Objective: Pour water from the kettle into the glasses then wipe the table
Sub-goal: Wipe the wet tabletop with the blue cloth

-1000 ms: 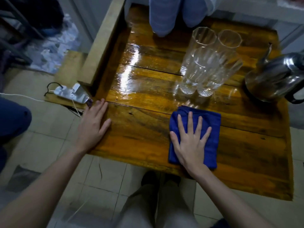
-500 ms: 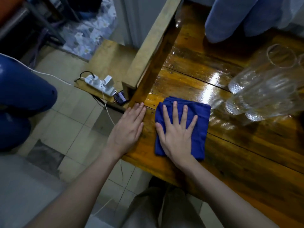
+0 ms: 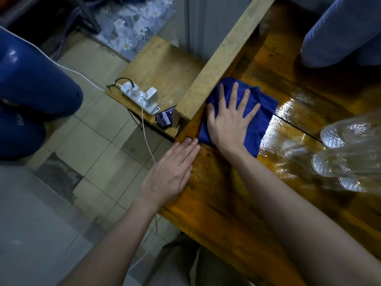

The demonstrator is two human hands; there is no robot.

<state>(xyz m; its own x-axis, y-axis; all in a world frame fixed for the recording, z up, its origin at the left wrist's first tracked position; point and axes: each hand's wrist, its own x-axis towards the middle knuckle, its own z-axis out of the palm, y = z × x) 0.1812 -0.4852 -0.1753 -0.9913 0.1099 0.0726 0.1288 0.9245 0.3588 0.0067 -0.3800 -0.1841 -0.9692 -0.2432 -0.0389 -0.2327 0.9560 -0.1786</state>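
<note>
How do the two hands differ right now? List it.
The right hand has its fingers spread wide; the left hand keeps its fingers together. The right hand presses the blue cloth; the left hand lies on bare wood at the table edge. Both lie flat, palm down.

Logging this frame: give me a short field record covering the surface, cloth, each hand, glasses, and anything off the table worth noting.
surface: wooden table, glossy and wet-looking near the glasses
cloth: blue cloth, flat on the table beside the raised wooden rail
right hand: right hand spread palm-down on the cloth
left hand: left hand flat on the table's edge, holding nothing
glasses: clear glasses at the right edge, blurred
kettle: not in view
off table: white power strip and phone on a low board
</note>
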